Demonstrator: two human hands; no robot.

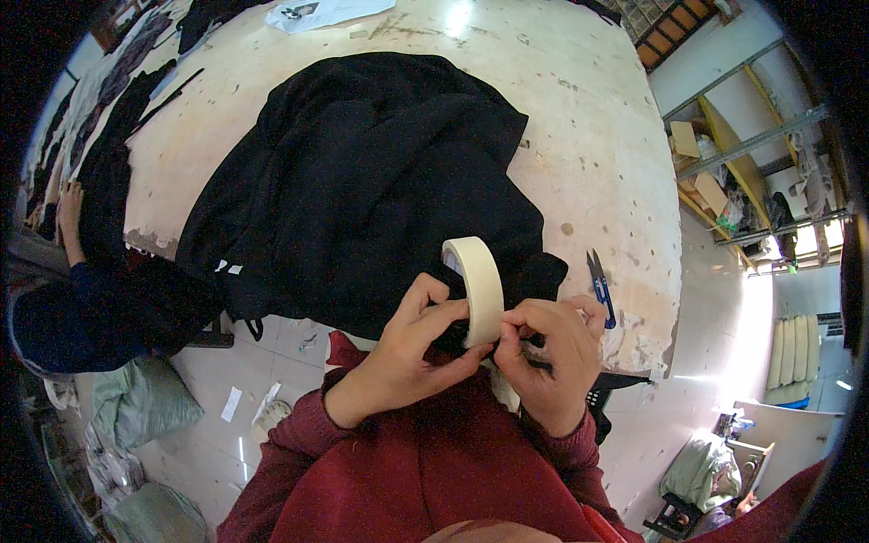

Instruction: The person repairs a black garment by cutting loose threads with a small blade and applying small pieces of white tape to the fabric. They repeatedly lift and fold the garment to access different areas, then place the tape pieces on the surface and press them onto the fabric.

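A cream roll of masking tape [486, 285] stands on its edge between my two hands, close to my body. My left hand [412, 344] is closed around the roll's near left side, thumb under its lower rim. At the roll's right side, my right hand [554, 353] pinches with thumb and forefinger at the tape's surface; whether a loose end sits between those fingertips is too small to tell. Behind the roll, a black garment [362, 172] lies heaped on the pale worktable [606, 109]. Blue-handled thread snips [601, 290] rest on the table, right of my right hand.
At the left, another person [90, 299] in dark clothing reaches over dark fabric [113, 172] on the table. Paper sheets [330, 13] lie at the far edge. Shelves [751, 154] stand right. Greenish sacks [145, 401] sit on the floor at lower left.
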